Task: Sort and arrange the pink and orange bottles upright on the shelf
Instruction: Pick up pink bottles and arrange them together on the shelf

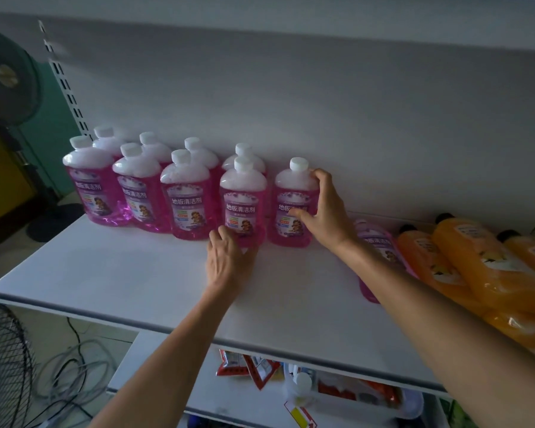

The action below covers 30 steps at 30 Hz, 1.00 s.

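While the upright row is seemingly being squared, the end pink bottle (294, 193) is gripped by the right hand (328, 217), thumb across the label and fingers wrapped behind the shoulder, probably to keep it steady. At its nine o'clock, the neighbouring bottle (243, 199) is held at the base by the curled left hand (226, 261), likely to close the gap. At three o'clock on the shelf (136, 273), a fallen pink bottle (379, 248) and the orange bottles (476, 264) lie unsorted.
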### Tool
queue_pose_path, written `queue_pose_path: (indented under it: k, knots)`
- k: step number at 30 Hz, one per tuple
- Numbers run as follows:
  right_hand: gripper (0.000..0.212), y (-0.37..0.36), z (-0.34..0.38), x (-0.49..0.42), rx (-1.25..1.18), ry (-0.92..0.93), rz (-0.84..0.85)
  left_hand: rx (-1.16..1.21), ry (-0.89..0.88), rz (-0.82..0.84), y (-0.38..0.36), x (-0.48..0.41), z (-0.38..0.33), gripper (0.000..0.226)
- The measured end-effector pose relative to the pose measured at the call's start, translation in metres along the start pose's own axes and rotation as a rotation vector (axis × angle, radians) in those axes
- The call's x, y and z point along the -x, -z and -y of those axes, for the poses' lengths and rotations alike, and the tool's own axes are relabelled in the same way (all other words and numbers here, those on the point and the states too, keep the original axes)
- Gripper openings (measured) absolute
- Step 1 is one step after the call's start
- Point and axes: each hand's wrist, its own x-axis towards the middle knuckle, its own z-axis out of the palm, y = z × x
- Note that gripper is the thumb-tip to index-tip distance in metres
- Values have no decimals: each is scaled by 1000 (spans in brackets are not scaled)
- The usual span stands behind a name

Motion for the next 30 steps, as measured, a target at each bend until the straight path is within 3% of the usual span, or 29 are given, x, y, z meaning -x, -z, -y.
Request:
queue_pose_path:
  k: [4,10,16,22,24,27,30]
  knots:
    - [73,-7,-2,-7,71,19,-44,32,-10,-75,-2,-1,5,20]
    - [76,-13,9,-15,226,-113,-35,-22,-274,-11,-6,9,-3,6]
    - [72,-12,13,-22,284,-212,8,55,-454,243,-13,14,-11,34]
    - [71,13,15,-22,116,-286,148,36,-478,334,-13,7,-20,38]
    - [63,32,7,-13,215,-310,164,55,-501,352,-17,8,-25,38]
    - [47,63,-11,12,562,-302,254,137,-500,420,-27,17,-34,39]
    - [46,81,-28,38,664,-378,336,118,-478,498,-39,27,-41,41]
